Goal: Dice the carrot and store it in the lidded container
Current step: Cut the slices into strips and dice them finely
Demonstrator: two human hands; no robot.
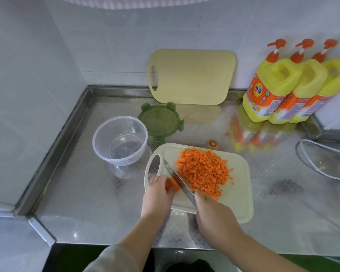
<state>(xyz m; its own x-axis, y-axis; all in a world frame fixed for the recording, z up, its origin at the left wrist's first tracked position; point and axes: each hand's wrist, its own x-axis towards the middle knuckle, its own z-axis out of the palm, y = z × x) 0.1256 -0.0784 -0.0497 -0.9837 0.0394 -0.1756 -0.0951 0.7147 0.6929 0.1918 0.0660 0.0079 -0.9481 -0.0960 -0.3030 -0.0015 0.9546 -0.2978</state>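
Steel counter [86, 203] fills most of the view, with tiled wall [37, 65] behind it and to the left. Spare cutting board [194, 77], pale yellow, leans upright against the back wall. Working cutting board [238, 193], cream, lies flat on the counter near the front edge, handle hole to the left. Three yellow detergent bottles [283, 91] with orange pumps stand in a row at the back right, touching each other. Clear container [106, 158] sits open and upright, just left of the working board, nothing orange inside. Green lid [159, 120] lies flat on the counter behind the container, just beside it, clips out. Diced carrot pile [202, 169] covers the middle of the working board, a few cubes scattered on its right side. Left hand [157, 195] is at the board's left end, fingers curled down over the uncut carrot piece [172, 185], pinning it to the board. Right hand [214, 214] is wrapped round the knife [177, 177] handle, which is hidden in the fist; the blade runs diagonally up-left, between the left hand's fingers and the pile, edge down against the uncut piece. White cable [312, 163] loops on the counter at the far right. Carrot end [212, 143] lies on the counter just behind the working board, off it.
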